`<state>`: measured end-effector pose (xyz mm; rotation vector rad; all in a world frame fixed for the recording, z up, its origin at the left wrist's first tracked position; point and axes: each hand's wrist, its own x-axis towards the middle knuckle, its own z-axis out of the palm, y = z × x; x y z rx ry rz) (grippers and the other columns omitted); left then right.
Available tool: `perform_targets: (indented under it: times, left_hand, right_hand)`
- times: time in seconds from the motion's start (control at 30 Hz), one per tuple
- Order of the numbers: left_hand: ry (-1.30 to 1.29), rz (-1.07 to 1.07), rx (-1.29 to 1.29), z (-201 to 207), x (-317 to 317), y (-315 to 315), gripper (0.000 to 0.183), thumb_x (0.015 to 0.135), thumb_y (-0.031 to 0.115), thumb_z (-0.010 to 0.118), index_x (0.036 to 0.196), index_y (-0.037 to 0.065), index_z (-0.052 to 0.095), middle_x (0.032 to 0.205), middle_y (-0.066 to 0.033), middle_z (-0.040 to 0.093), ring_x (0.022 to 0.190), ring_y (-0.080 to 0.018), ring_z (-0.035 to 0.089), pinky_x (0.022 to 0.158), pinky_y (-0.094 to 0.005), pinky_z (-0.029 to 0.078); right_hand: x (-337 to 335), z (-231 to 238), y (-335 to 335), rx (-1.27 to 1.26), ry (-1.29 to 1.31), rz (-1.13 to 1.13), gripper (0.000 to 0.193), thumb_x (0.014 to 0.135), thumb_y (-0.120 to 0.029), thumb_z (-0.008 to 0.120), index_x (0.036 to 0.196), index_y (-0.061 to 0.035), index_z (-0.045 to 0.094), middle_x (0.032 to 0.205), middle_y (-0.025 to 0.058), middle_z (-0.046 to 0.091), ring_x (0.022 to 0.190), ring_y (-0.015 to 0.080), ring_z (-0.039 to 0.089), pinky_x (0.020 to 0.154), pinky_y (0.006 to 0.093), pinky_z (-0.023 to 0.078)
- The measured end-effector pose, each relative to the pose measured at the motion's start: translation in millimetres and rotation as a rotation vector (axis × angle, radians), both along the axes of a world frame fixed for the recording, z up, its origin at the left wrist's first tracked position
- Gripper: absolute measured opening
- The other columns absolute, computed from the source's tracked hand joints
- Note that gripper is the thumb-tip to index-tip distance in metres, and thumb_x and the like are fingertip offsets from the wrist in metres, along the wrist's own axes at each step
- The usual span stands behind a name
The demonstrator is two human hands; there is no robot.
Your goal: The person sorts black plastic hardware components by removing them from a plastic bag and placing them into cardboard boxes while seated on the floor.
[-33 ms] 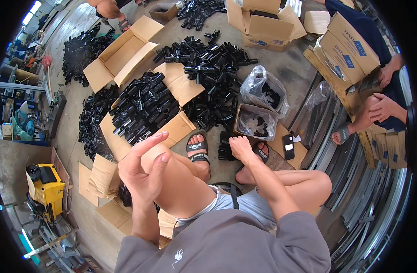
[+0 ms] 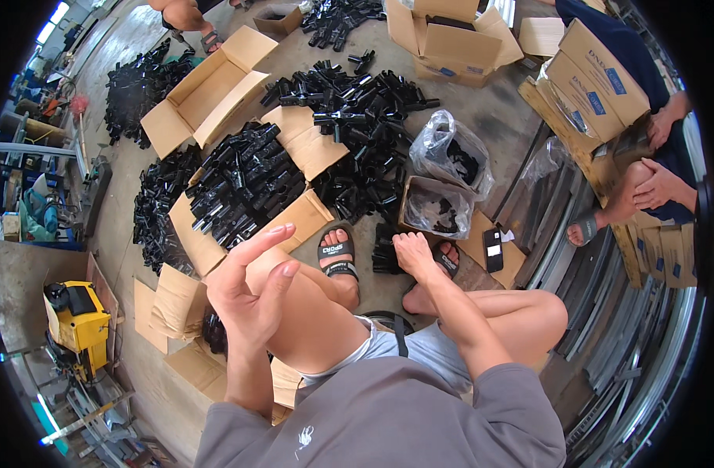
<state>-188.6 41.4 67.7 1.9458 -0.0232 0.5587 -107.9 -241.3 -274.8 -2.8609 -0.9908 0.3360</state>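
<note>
My left hand (image 2: 246,303) is raised over my left thigh, its index finger and thumb stretched apart with nothing between them. Down between my sandalled feet, my right hand (image 2: 413,254) has its fingers curled in beside a small stack of black pipe fittings (image 2: 385,251). Whatever those fingers hold, if anything, is hidden. In front of my left leg stands an open carton (image 2: 301,224) filled with rows of black pipe fittings (image 2: 248,187). Beyond it lies a loose heap of similar black fittings (image 2: 372,117).
Two plastic-lined containers holding small black parts, a box (image 2: 408,207) and a clear bag (image 2: 431,148), stand ahead of my right foot. A phone (image 2: 494,251) lies on cardboard. An open carton (image 2: 174,109) is far left; a co-worker's hands (image 2: 659,183) and metal bars (image 2: 606,312) are right.
My left hand has shifted very slightly to the right. My right hand stays beside the small stack of fittings.
</note>
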Motion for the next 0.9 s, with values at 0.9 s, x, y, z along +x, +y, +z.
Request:
perform_targets:
  times: [0.9]
  left_hand:
    - [0.250,-0.189,0.435,50,99,-8,0.046,0.092,0.014,0.076,0.136,0.005,0.065,0.124,-0.0189,0.073,0.115,-0.0320,0.071,0.097,-0.0384,0.055]
  right_hand:
    - [35,-9,73,0.405,0.578,-0.768,0.062,0.083,-0.040,0.077,0.126,0.0032,0.067,0.115,0.0243,0.074,0.113,0.0376,0.071,0.099,0.0437,0.054]
